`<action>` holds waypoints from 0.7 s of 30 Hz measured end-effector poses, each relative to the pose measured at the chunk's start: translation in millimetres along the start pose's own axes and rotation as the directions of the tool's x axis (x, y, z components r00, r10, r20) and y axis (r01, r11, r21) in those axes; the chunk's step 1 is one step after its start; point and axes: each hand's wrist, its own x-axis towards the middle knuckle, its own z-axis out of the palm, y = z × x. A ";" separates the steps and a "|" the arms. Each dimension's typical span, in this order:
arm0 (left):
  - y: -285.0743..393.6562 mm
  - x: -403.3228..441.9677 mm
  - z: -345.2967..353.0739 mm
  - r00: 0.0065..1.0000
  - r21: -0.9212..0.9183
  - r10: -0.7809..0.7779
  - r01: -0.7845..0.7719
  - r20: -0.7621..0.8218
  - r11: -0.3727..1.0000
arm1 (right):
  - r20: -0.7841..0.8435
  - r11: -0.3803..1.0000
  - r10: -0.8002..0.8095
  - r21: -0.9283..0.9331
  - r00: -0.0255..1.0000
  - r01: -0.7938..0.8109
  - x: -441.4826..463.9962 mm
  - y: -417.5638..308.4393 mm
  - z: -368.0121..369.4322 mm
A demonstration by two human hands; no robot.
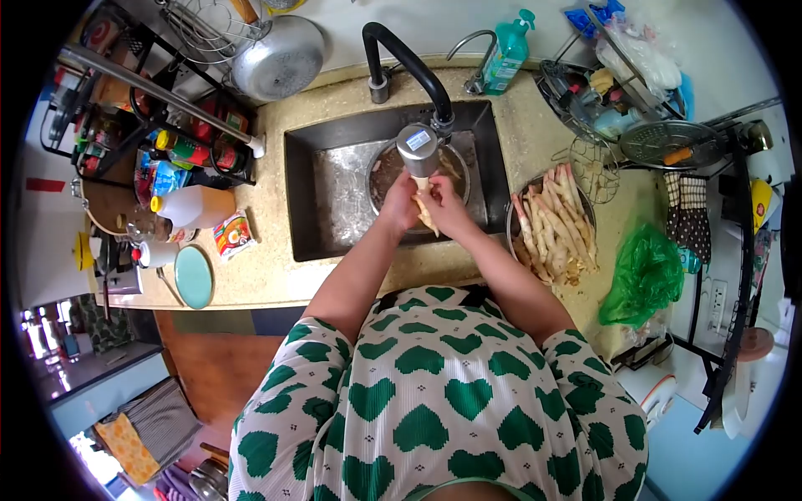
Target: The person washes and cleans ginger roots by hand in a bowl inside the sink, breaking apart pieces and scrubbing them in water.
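Over the sink point(330, 236), my left hand point(400, 203) and my right hand point(444, 206) are closed together around a long, pale piece that looks like a chicken foot point(428, 219). My fingers cover part of it. A grey cylindrical head point(417, 150) on the black curved tap point(407, 55) is directly above my hands. Beneath them, a round metal bowl point(373, 185) sits in the sink, its contents partly hidden. Right of the sink, a second bowl point(510, 227) is heaped with similar pale pieces point(554, 224), some with pinkish ends.
A green plastic bag point(643, 280) lies on the right counter near a wire rack point(589, 163). Behind the sink stands a green soap bottle point(506, 54). A large jug point(194, 206), a food packet point(233, 234) and a teal plate point(194, 276) are at left.
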 end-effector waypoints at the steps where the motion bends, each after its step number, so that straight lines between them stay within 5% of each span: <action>1: 1.5 -0.3 -0.3 1.000 -0.002 0.013 -0.013 0.020 1.000 | 0.025 1.000 -0.003 -0.024 1.000 0.004 -3.5 -2.7 0.2; 4: 5.5 6.7 -13.5 0.997 -0.018 0.075 -0.074 0.033 0.997 | 0.068 0.997 -0.009 -0.070 0.998 0.013 -5.4 -1.8 -6.5; 7: 9.8 5.5 -7.7 0.977 0.038 0.177 -0.174 -0.121 0.984 | 0.042 0.985 -0.009 0.170 0.999 0.002 9.7 9.2 -9.8; 11: -1.7 -2.7 1.3 0.981 -0.079 0.112 -0.126 -0.161 0.989 | -0.037 0.991 -0.051 -0.123 0.998 0.046 11.4 12.8 -9.8; 12: -4.5 0.8 -2.2 0.973 -0.085 0.127 -0.145 -0.192 0.986 | -0.057 0.924 -0.218 -0.333 0.974 0.187 4.2 -7.1 -10.6; 15: -7.7 5.5 -14.8 0.982 -0.096 0.132 -0.146 -0.133 0.985 | -0.144 0.962 -0.110 -0.263 0.983 0.069 13.1 7.5 -3.3; 21: -3.8 -0.1 -6.2 0.953 0.082 0.229 -0.216 -0.200 0.973 | -0.138 0.956 -0.217 -0.229 0.966 0.182 3.9 10.1 3.4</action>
